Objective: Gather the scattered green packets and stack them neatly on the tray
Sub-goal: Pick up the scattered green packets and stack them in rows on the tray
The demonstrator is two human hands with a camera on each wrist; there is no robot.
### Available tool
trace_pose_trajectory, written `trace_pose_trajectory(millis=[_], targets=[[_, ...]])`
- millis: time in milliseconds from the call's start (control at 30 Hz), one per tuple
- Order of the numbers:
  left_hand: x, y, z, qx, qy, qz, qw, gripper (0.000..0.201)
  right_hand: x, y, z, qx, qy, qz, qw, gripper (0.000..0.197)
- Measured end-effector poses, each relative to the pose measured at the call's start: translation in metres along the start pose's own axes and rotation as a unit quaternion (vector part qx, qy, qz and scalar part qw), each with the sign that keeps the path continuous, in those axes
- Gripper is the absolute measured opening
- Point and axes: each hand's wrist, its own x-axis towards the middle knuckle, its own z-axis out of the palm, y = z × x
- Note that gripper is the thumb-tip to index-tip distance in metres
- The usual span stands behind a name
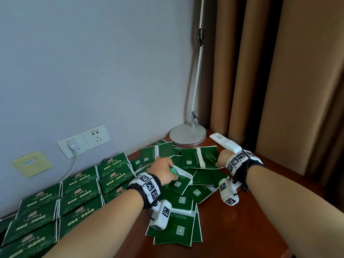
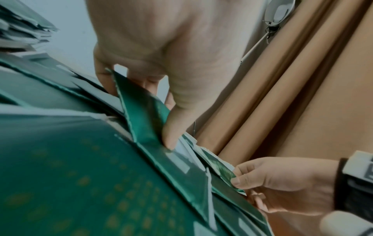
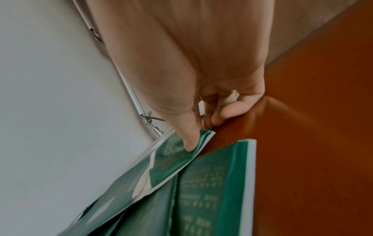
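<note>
Several green packets (image 1: 188,190) lie scattered and overlapping on the wooden table (image 1: 242,220). My left hand (image 1: 163,169) pinches the edge of one packet (image 1: 178,180) in the middle of the pile; the left wrist view shows my thumb pressed on that packet (image 2: 141,108). My right hand (image 1: 224,157) pinches the right corner of a far packet (image 1: 200,157), its thumb on top of the packet (image 3: 173,161) in the right wrist view. Neat rows of green packets (image 1: 55,202) cover the left side; the tray beneath them is hidden.
A lamp base (image 1: 187,134) with a thin pole stands at the back corner. A white remote (image 1: 225,142) lies just behind my right hand. Wall sockets (image 1: 83,140) with a plugged cable sit on the left wall. Brown curtains (image 1: 279,71) hang on the right.
</note>
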Motion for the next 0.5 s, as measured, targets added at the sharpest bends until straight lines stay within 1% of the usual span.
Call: trace_pose_trajectory(millis=[100, 133, 200, 267, 333, 433, 467, 500], targets=[[-0.006, 0.0, -0.002, -0.037, -0.006, 0.018, 0.999, 0.038, -0.006, 0.004, -0.001, 0.039, -0.003, -0.007, 0.999, 0.026], [-0.008, 0.0, -0.003, -0.049, -0.008, 0.022, 0.999, 0.037, -0.012, 0.005, -0.003, 0.058, -0.001, -0.015, 0.998, 0.028], [-0.015, -0.001, -0.006, -0.068, -0.004, 0.024, 0.997, 0.031, -0.025, 0.007, -0.005, 0.11, 0.006, -0.025, 0.994, 0.032], [-0.022, -0.003, -0.009, -0.08, 0.007, 0.024, 0.996, 0.023, -0.036, 0.012, -0.005, 0.157, 0.015, -0.031, 0.987, 0.032], [-0.03, -0.004, -0.013, -0.093, 0.018, 0.023, 0.995, 0.016, -0.045, 0.017, -0.002, 0.202, 0.024, -0.031, 0.979, 0.026], [-0.04, -0.007, -0.019, -0.117, 0.026, 0.023, 0.993, 0.007, -0.061, 0.024, 0.0, 0.281, 0.042, -0.042, 0.958, 0.008], [-0.044, -0.008, -0.021, -0.124, 0.026, 0.022, 0.992, 0.006, -0.066, 0.025, 0.0, 0.297, 0.054, -0.043, 0.952, 0.008], [-0.048, -0.01, -0.023, -0.13, 0.027, 0.022, 0.991, 0.006, -0.073, 0.027, 0.0, 0.309, 0.065, -0.041, 0.948, 0.013]])
